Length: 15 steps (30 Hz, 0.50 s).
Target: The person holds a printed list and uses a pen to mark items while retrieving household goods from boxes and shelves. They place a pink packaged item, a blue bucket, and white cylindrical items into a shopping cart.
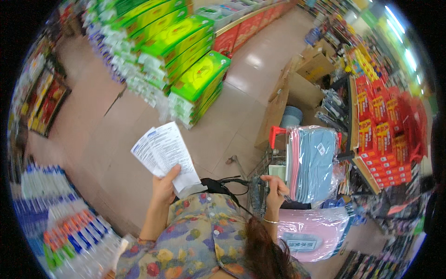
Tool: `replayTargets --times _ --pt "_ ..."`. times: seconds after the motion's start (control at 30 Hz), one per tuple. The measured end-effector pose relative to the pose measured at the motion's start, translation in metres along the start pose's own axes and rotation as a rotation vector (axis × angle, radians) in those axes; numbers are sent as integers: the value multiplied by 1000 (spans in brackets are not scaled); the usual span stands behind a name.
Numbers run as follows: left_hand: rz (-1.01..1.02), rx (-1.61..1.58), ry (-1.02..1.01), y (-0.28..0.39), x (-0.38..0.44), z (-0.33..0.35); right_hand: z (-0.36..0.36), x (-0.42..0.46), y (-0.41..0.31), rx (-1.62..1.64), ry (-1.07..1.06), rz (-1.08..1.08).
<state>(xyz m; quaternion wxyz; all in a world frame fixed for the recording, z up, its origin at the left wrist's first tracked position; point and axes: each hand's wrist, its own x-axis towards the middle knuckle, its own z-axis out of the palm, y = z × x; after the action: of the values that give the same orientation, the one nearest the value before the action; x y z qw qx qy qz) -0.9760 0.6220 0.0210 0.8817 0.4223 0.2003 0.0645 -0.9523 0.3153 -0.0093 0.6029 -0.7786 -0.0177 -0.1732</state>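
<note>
My left hand (163, 188) grips printed paper slips (170, 153), fanned out with the thumb on top. Their small text is too blurred to read. My right hand (275, 191) is at the side of a shopping cart (259, 190), its fingers curled. A small dark, thin thing shows at its edge; whether the hand holds it is unclear. Just beyond the fingers, a clear-wrapped stack of folded blue, grey and pink goods (310, 164) rests on the cart. Below it lies a pink plastic-wrapped package (313, 237) with a printed label.
Green and yellow cartons (200, 75) are stacked ahead on the tiled floor (223, 139). Open cardboard boxes (303, 87) and a shelf of red packages (379, 132) stand at the right. Packaged goods (73, 230) are piled at the lower left. A black strap (223, 185) hangs at my waist.
</note>
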Motion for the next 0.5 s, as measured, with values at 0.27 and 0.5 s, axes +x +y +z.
replayTargets --times 0.27,0.5 --pt "-52 94 -82 22 124 58 47 111 -9 74 -61 -83" --pt "-15 119 -113 20 244 156 26 226 31 132 96 3"
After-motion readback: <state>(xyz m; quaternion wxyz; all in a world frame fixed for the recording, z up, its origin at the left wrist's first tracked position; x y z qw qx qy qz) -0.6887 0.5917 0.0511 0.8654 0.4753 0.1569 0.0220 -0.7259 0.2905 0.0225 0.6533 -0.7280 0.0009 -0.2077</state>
